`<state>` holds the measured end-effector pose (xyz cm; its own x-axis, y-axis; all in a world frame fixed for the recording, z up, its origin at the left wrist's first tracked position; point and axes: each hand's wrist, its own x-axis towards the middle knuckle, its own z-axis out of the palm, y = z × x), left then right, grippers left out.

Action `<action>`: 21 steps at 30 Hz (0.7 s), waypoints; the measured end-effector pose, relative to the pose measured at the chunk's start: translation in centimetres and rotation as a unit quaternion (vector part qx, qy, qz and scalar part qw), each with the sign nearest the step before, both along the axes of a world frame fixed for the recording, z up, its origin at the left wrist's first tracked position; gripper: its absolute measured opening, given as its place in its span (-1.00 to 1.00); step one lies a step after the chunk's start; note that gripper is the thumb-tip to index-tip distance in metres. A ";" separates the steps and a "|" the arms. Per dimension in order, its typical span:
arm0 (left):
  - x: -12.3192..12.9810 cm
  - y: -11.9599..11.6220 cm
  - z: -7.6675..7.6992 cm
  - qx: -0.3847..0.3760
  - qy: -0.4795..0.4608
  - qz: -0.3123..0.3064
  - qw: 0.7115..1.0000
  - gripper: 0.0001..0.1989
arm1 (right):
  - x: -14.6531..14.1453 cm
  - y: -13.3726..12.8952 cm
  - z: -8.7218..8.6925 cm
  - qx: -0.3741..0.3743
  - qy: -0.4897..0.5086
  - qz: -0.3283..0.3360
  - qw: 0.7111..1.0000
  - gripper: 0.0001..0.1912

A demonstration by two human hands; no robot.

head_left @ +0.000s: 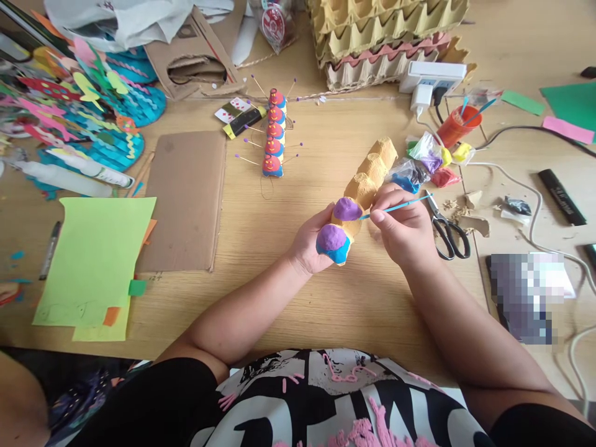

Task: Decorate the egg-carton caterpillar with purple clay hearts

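Note:
My left hand is closed around the near end of an egg carton strip, which slants away to the upper right. Its two nearest bumps are covered in purple clay, and blue clay wraps the front edge. The farther bumps are bare yellowish card. Between the fingertips of my right hand is a thin blue stick, its tip touching the strip beside the second purple bump. Past my hands stands a red and blue caterpillar figure with purple-tipped sticks along its sides.
Black scissors and bagged coloured clay lie right of my hands. Farther right are an orange cup, a power strip and cables. Egg trays are stacked behind. Cardboard and green paper lie left.

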<state>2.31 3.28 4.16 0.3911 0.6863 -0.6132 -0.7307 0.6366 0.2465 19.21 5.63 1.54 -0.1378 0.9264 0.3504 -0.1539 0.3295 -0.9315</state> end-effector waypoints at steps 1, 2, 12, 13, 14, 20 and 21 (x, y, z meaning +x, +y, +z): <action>0.0 0.0 0.0 0.005 0.000 -0.002 1.000 -0.57 | 0.0 -0.1 0.0 0.001 -0.007 0.002 1.000 -0.62; 0.0 0.0 -0.1 0.011 0.000 -0.005 1.000 -0.55 | 0.0 -0.1 0.0 0.003 -0.017 0.002 1.000 -0.64; 0.0 -0.2 -2.7 0.128 0.047 0.012 0.991 -0.65 | 0.4 0.0 0.2 0.027 -0.026 -0.016 0.999 -0.62; 0.0 -0.2 -2.8 0.136 0.043 0.014 0.990 -0.63 | 0.4 0.0 0.4 0.026 -0.023 -0.017 0.999 -0.61; 0.0 -0.2 -2.9 0.143 0.041 0.018 0.989 -0.61 | 0.3 -0.1 0.5 0.026 -0.028 -0.020 0.999 -0.61; 0.5 -0.6 -2.4 0.157 0.054 0.029 0.986 -0.58 | 0.3 -0.3 0.5 0.071 -0.085 -0.021 0.994 -0.71; 0.5 -0.6 -2.4 0.159 0.055 0.032 0.985 -0.59 | 0.4 -0.3 0.4 0.081 -0.099 -0.028 0.991 -0.71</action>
<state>2.84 2.66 1.78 0.2837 0.8714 -0.4002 -0.7248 0.4681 0.5054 19.57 5.29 1.92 -0.1679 0.8680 0.4674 0.0490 0.4808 -0.8754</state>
